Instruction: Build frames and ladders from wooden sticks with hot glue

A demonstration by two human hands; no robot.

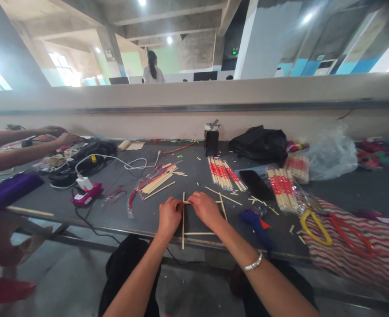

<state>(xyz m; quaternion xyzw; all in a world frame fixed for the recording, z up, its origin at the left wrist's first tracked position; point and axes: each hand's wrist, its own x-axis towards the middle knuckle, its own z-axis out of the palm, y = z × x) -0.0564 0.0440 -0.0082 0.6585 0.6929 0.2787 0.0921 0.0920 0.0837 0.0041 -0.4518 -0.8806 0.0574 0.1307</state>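
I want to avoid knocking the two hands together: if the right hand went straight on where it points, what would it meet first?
Probably the thin pale wooden stick just beyond the right hand's fingertips, with the left hand close behind; exact depth is unclear.

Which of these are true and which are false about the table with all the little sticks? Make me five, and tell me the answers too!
1. The left hand and the right hand are both at a frame of thin, pale wooden sticks. True.
2. The shiny silver bracelet is on the left arm. False: it is on the right arm.
3. The yellow plastic loop is on the wavy red-and-white striped cloth. True.
4. The small white charger sits on a green power block. False: the power block is bright pink.
5. The crumpled clear plastic bag is left of the soft black bag. False: it is to the right.
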